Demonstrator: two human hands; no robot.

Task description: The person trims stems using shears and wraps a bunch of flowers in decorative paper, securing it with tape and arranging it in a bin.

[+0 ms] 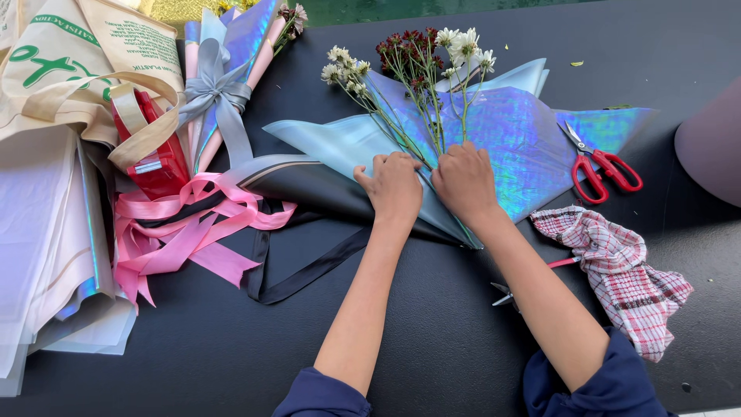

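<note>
Left hand (395,185) and right hand (463,181) side by side, fingers curled, pressing flower stems (421,127) onto iridescent wrapping paper (517,131) at table centre. Red scissors (598,166) right of paper; checked cloth (625,270) nearer; pink ribbon (193,224) left.

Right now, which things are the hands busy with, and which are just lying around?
In use:
left hand and right hand, pressing on the stems
shiny wrap under the flowers

Lying about:
red scissors
checked cloth
pink ribbon
finished bouquet
tote bag
</note>
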